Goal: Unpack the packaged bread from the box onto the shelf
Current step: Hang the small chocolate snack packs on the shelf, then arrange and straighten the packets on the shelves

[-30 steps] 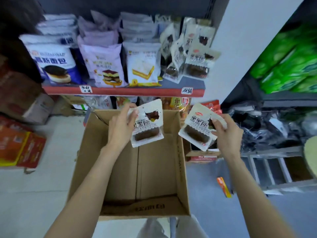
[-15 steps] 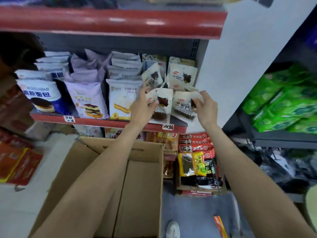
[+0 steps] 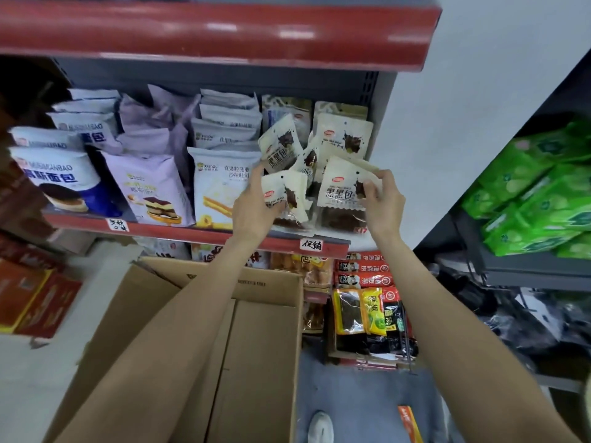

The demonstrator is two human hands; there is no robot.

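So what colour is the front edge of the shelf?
Red, on the shelf edge, clearest in the head view.

we count two hands, the left hand (image 3: 252,207) and the right hand (image 3: 382,204), each gripping one bread packet: left packet (image 3: 283,195), right packet (image 3: 343,187). one cardboard box (image 3: 256,346) stands on the floor. at least three more like packets show behind on the shelf (image 3: 198,233); one shoe (image 3: 320,426) shows

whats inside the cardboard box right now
The cardboard box shows only bare floor panels, no bread packs visible. The forearms cover its left part, and the near end is out of frame.
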